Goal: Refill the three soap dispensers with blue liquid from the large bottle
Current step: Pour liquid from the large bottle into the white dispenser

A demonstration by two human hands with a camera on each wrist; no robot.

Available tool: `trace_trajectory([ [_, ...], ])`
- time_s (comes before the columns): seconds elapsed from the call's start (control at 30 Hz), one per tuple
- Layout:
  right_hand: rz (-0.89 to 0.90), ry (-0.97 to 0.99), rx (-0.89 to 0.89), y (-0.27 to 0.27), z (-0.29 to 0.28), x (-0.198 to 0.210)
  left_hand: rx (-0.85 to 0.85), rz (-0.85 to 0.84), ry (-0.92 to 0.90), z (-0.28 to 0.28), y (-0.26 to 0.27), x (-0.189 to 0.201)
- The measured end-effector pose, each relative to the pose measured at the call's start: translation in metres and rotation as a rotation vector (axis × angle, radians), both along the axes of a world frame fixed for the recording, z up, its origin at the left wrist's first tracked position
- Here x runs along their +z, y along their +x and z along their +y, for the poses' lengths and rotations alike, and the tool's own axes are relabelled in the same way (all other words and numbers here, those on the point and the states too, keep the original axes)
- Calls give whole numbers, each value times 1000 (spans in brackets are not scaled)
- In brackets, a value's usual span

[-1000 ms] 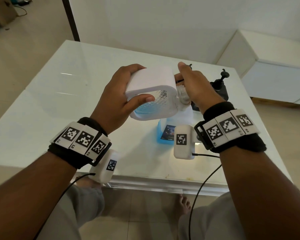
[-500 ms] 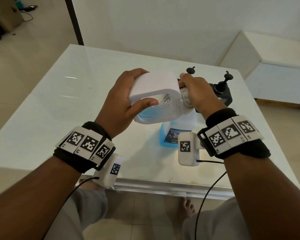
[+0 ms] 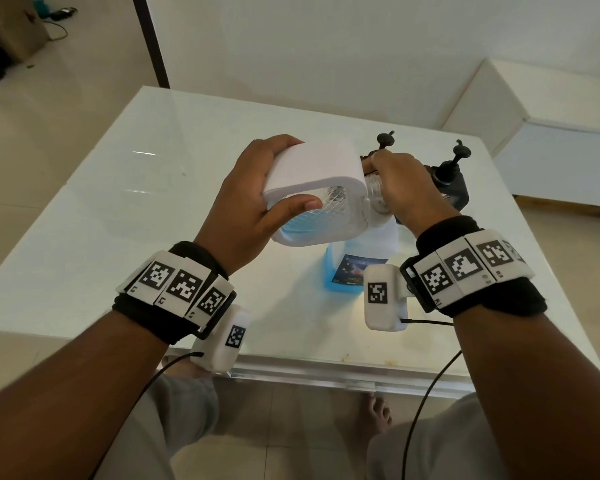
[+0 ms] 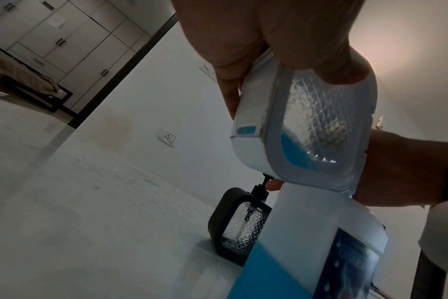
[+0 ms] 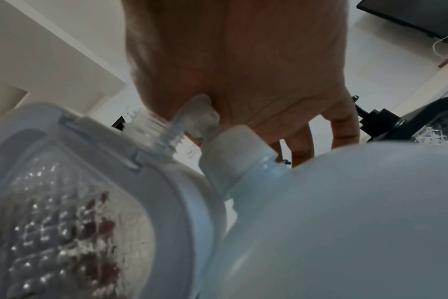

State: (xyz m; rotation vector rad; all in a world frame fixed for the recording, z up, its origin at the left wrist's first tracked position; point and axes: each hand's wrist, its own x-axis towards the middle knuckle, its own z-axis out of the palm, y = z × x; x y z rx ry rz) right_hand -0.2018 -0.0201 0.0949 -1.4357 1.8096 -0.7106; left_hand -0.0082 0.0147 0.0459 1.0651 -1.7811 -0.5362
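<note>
We tilt the white, lattice-windowed plastic soap dispenser sideways, left hand wrapped round it, so our right hand (fingers curled at the threaded neck) can work its pump.

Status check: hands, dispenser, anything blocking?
Left hand grips white dispenser, tipped sideways, some blue inside. Right hand at its neck, pump part in fingers. Large bottle capped, directly below. Nothing blocking.
</note>
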Motion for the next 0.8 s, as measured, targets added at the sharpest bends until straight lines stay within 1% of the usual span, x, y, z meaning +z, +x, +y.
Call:
trace_trajectory([
  [0.03, -2, 19, 16, 2, 1, 0, -1, 2, -1, 0, 0, 0],
  [0.07, 19, -20, 67, 2, 3, 2, -3, 4, 0, 0, 0, 0],
  [0.1, -13, -36, 73, 3, 4, 3, -3, 4, 0, 0, 1, -1],
  [0.23, -101, -29, -22, 4, 4, 8, 4, 1, 1, -1, 1, -1],
  [0.4, -75, -8, -6, 3, 3, 11, 3, 2, 5, -1, 0, -2],
  [0.47, -41, -32, 26, 5, 6, 8, 1, 6, 5, -1, 1, -2],
  [0.53, -64, -47, 2, 5, 6, 5, 1, 3, 4, -1, 1, -2],
  [0.6, -39, -67, 9, 5, 6, 2, -2, -2, 1, -1, 1, -1],
  [0.67, -39, -53, 18, 4, 4, 1, -9, -1, -3, -2, 2, -1],
  [0.77, 14, -39, 15, 3, 3, 3, -11, 8, -8, -1, 2, -1],
  [0.8, -14, -33, 10, 4, 4, 5, -9, 8, -3, -1, 2, -2],
])
